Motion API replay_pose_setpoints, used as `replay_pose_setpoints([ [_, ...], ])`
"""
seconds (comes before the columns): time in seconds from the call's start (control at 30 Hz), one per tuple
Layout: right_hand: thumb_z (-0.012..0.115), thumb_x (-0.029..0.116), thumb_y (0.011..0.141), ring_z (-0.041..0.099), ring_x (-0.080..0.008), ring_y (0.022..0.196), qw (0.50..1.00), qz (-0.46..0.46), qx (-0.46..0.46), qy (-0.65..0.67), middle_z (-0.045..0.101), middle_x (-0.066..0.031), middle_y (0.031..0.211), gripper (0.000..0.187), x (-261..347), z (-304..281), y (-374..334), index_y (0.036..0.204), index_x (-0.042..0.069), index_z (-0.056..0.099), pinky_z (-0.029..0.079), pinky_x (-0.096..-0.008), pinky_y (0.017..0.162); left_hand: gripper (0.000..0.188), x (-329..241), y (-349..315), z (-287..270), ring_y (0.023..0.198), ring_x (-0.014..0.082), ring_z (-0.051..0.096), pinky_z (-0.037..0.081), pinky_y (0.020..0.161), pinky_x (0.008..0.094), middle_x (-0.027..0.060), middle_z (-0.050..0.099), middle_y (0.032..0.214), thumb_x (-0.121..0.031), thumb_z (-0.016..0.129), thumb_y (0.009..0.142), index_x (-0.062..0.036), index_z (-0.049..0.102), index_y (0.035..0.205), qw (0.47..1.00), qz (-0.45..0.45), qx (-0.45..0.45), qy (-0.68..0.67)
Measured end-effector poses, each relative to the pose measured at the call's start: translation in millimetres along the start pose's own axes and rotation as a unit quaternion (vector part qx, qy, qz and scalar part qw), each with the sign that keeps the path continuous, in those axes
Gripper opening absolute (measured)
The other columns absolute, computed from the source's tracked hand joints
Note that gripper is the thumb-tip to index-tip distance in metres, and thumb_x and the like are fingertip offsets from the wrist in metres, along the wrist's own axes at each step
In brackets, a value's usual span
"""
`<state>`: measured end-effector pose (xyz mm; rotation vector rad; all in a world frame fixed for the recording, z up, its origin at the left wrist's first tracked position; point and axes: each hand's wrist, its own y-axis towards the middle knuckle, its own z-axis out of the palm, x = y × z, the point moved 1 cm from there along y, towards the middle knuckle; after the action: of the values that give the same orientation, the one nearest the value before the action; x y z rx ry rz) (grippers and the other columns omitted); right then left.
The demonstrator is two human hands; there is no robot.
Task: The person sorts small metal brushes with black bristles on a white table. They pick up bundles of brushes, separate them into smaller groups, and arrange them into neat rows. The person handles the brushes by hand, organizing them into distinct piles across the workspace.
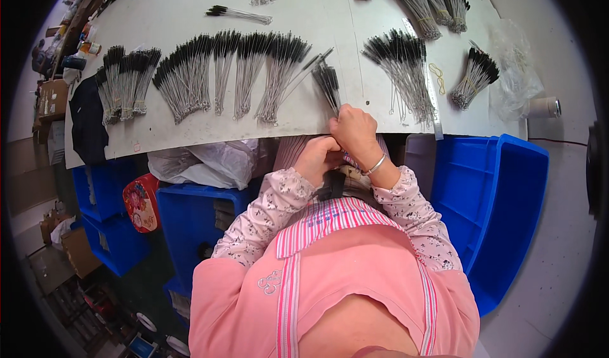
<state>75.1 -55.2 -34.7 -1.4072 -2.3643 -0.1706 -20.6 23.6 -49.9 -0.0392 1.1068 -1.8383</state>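
At the bench (pixel 152 19)'s near edge, the right hand (pixel 356 131) grips a brush bundle (pixel 328 86) by its stems (pixel 335 106), seemingly sparing the bristles (pixel 325 78); the left hand (pixel 316 159)'s hold I cannot tell.

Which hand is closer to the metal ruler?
Right. The right hand, around a bundle of brushes, is left of the metal ruler; the left hand is farther left.

Surface (pixel 158 15): pale, flat, stretching out beyond the right grip (pixel 355 131).
Left of the grip: a row of black-bristled, wire-stemmed bunches (pixel 248 82).
Dark cloth (pixel 87 117): far left of the grip, hanging over the edge.
Right of the grip: a fanned brush pile (pixel 406 66), ruler (pixel 437 120), yellow loops (pixel 440 79), a compact bundle (pixel 474 79).
Well beyond the grip: more bunches (pixel 426 12).
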Motion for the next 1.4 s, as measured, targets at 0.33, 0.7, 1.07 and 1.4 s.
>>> replay_pose_setpoints([
  [0.33, 0.052, 0.023, 0.073, 0.063, -0.0385, 0.068, 0.998, -0.013, 0.058, 0.018, 0.062, -0.0234, 0.071, 0.025, -18, -17, 6, 0.071, 0.0, 0.063, 0.051, -0.0436, 0.062, 0.027, -85, 22, -22, 0.068, 0.0163, 0.05, 0.045, 0.068, 0.0356, 0.0056, 0.053, 0.08, -0.007, 0.049, 0.08, -0.0036, 0.039, 0.104, 0.992, 0.117, -0.007, -0.048],
  [0.7, 0.054, 0.018, 0.085, 0.044, -0.0062, 0.053, 0.735, 0.117, 0.08, 0.663, 0.051, 0.0013, 0.062, 0.016, -44, -45, -14, 0.085, 0.002, 0.058, 0.033, -0.0201, 0.047, 0.029, -67, 4, 19, 0.074, 0.017, 0.052, 0.045, 0.071, 0.0334, 0.0052, 0.054, 0.087, -0.011, 0.054, 0.08, -0.005, 0.045, 0.106, 0.988, 0.144, -0.047, -0.04],
  [1.07, 0.063, 0.017, 0.081, 0.055, -0.0112, 0.077, 0.891, -0.135, 0.023, 0.433, 0.061, -0.0021, 0.084, 0.014, -13, -73, -12, 0.084, 0.002, 0.063, 0.043, -0.0252, 0.069, 0.02, -19, -37, 63, 0.069, 0.0121, 0.055, 0.047, 0.063, 0.0244, 0.0067, 0.056, 0.082, -0.005, 0.047, 0.088, 0.0033, 0.048, 0.106, 0.955, 0.207, 0.121, 0.173],
  [1.4, 0.039, 0.035, 0.096, 0.05, -0.0245, 0.115, 0.74, -0.22, 0.08, 0.63, 0.055, -0.0166, 0.12, 0.053, -35, -102, 52, 0.129, -0.006, 0.041, 0.035, -0.0342, 0.1, 0.044, 27, -57, 48, 0.068, 0.0179, 0.053, 0.047, 0.07, 0.0376, 0.0076, 0.049, 0.076, -0.009, 0.047, 0.093, -0.014, 0.026, 0.132, 0.963, 0.07, 0.251, 0.06],
])
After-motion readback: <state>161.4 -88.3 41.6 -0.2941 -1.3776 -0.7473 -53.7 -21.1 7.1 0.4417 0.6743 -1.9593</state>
